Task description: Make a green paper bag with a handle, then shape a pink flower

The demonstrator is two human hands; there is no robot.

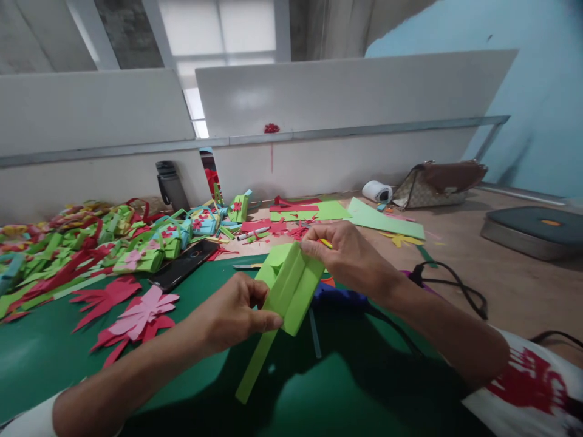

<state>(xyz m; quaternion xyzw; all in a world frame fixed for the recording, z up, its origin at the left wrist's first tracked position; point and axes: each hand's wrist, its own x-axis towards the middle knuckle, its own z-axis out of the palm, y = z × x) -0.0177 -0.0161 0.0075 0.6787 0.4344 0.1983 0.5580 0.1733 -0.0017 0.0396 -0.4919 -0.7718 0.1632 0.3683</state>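
Observation:
Between my hands, above the green mat, is a folded lime-green paper piece with creases along it. A long strip of the same green hangs down from its lower left. My left hand pinches the piece's lower left edge between thumb and fingers. At its top edge, my right hand grips it with fingertips closed. Below and behind the paper lies a dark blue tool with a cord, partly hidden by the paper and my right hand. A thin translucent stick rests on the mat.
Pink and red paper flowers lie at left, near a black phone. Beyond are heaped small paper bags and a grey bottle. Red scraps, green sheets, a handbag and a grey case stand farther back.

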